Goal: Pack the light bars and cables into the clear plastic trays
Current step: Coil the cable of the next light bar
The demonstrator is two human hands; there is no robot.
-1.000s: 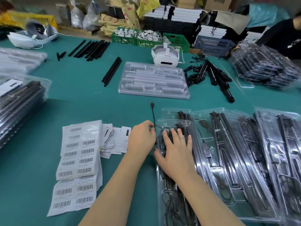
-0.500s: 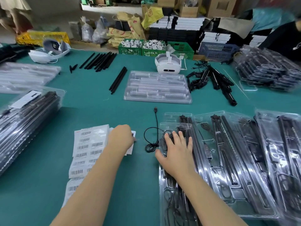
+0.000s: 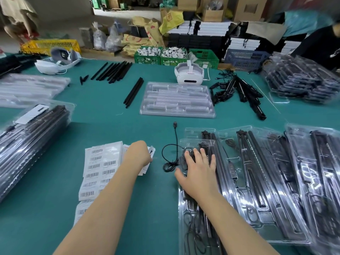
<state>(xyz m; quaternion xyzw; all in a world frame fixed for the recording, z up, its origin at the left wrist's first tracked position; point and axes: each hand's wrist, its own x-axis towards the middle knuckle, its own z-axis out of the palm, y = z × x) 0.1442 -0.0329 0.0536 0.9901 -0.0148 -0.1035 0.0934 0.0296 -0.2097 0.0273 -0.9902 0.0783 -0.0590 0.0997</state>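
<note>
Here, in the head view, the right hand (image 3: 199,170) lies flat, fingers spread, on the nearest clear tray (image 3: 191,214) holding light bars; the black cable (image 3: 170,159) trails left on the table; the left hand (image 3: 138,153) curls closed over small cards (image 3: 151,150).

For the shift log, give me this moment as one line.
left hand: on label cards | right hand: flat on tray | cable: partly outside tray

One head cam, wide-angle; looks fwd and down over table (image 3: 114,115); hands close at near edge; crates, boxes far; no 2nd view.
</note>
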